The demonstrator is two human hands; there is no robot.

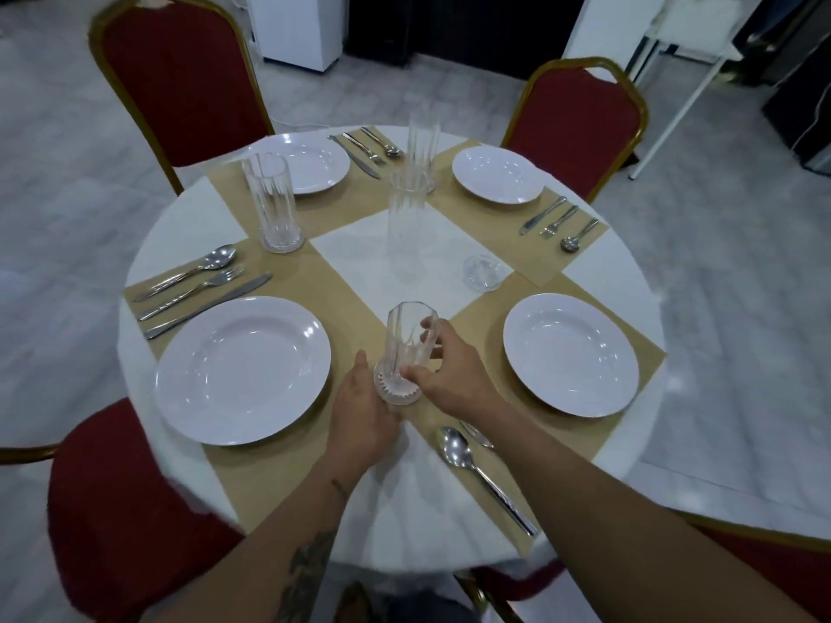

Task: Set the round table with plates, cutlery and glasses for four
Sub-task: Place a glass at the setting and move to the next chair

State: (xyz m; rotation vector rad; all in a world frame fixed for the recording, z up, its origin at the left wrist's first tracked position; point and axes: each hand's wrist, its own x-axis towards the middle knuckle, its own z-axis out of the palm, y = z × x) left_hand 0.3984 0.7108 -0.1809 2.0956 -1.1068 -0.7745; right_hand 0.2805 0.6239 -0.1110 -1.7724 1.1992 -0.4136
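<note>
four plates (243, 370), four glasses (271, 203), four chairs (177, 78)

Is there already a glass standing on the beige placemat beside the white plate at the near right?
No, the near-right white round plate has no glass by it; the right hand holds a clear ribbed glass between the two near placemats.

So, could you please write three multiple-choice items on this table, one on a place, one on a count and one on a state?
1. Where is the glass that both hands hold?
A. Between the two near plates
B. On the far left plate
C. On a chair

2. How many white plates are on the table?
A. Two
B. Four
C. Six

3. How is the tall glass beside the far left plate?
A. Lying down
B. Upright
C. Full of juice

Key: 1 A, the left hand and right hand grip it there; 2 B, one per placemat; 3 B, it stands empty.
</note>
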